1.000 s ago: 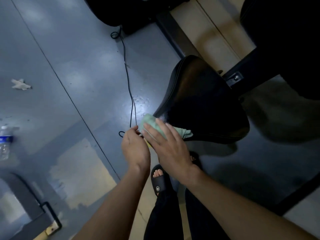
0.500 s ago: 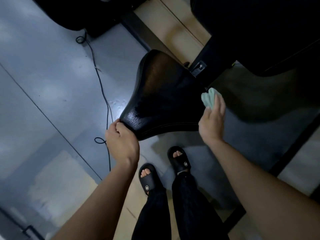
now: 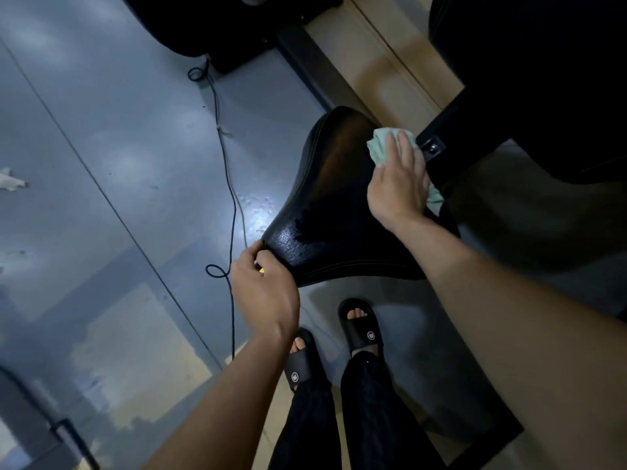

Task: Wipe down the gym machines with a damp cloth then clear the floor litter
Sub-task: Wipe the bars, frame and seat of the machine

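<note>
place: gym | cues: padded black machine seat [image 3: 339, 212], dark machine frames [image 3: 529, 79], grey painted floor [image 3: 112, 130]

Grey floor [image 3: 101, 137] with cable [image 3: 230, 184], litter [image 3: 10, 179]

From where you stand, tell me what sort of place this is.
Probably a gym floor. A black padded seat is fixed to a dark machine frame, the right hand presses a green cloth on it, and a power cable trails over the grey floor.
</note>
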